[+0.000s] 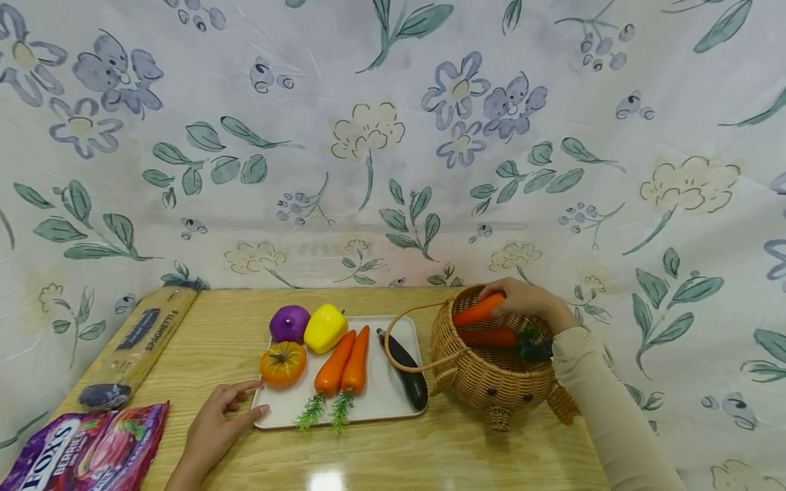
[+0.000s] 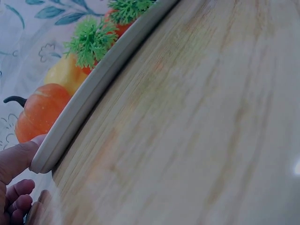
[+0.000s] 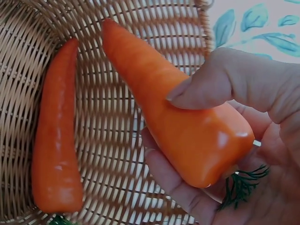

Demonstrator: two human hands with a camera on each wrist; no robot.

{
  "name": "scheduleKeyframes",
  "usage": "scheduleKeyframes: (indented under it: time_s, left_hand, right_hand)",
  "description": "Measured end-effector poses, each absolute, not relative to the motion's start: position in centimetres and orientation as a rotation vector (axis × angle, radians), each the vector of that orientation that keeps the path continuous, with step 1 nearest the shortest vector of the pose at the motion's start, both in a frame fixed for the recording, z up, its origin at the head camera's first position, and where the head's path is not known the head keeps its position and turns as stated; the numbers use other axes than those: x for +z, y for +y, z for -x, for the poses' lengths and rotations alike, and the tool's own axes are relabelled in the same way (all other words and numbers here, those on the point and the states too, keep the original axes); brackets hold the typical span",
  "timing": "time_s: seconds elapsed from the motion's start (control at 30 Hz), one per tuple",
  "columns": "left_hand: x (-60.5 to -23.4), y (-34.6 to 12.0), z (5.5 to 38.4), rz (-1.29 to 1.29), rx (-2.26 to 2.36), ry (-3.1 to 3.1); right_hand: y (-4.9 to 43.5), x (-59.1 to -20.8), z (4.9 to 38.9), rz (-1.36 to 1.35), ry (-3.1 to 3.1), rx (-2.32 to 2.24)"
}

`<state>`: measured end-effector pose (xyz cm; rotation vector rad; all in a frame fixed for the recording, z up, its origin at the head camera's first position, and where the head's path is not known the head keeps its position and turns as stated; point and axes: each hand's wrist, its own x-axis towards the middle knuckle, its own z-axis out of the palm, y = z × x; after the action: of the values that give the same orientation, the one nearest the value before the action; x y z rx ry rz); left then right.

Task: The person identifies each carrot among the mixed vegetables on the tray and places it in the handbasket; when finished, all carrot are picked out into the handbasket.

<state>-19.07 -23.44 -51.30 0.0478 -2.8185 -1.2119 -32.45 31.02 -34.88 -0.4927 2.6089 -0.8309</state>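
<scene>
we record an orange carrot (image 3: 187, 136) clamped between thumb and fingers of our right hand (image 1: 531, 298), within the mouth of the wicker basket (image 1: 506, 385); a second carrot (image 3: 58, 136) lies inside. left hand (image 1: 221, 417): thumb and forefinger apart, touching the white tray (image 1: 383, 399), which bears a pumpkin (image 1: 282, 365) and eggplant (image 1: 406, 372).

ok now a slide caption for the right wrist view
A right hand grips a carrot at a wicker basket, with another carrot lying inside.
</scene>
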Motion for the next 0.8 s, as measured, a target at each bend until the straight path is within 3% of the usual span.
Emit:
scheduleKeyframes:
  time_s: [0.27,0.8]
  left_hand:
    - [-51.3,-23.2,19.2,-0.05,-1.206,-2.84]
    - [-51.7,-23.5,19.3,-0.063,-1.186,-2.849]
  right_hand:
    - [31.1,-36.4,32.2,0.374,2.687,-0.774]
    - [31.5,-39.2,33.1,0.429,2.706,-0.635]
